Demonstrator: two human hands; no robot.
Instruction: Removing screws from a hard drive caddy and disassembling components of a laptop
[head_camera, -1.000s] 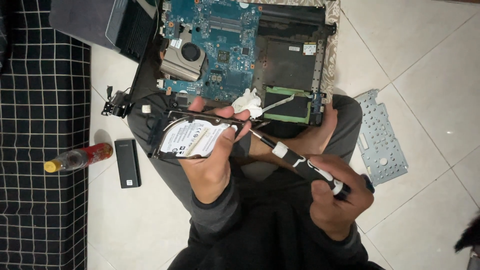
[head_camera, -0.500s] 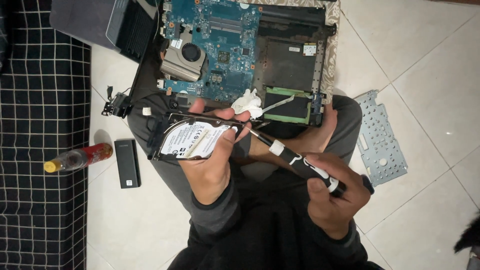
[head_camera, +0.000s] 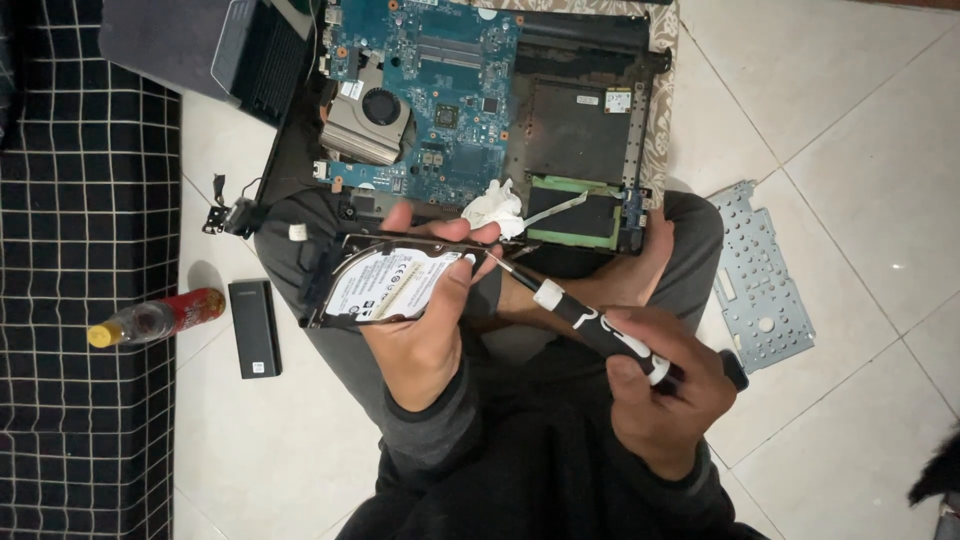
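Gripping a hard drive (head_camera: 385, 283) over the lap, left hand (head_camera: 425, 330) closed around its edge, right hand (head_camera: 665, 395) fisted on a black screwdriver (head_camera: 600, 330) with tip at the drive's right edge, opened laptop (head_camera: 480, 110) on tiled floor (head_camera: 850, 120) just beyond.

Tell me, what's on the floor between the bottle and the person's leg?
A flat black box lies between the bottle and the leg, seen from the head camera.
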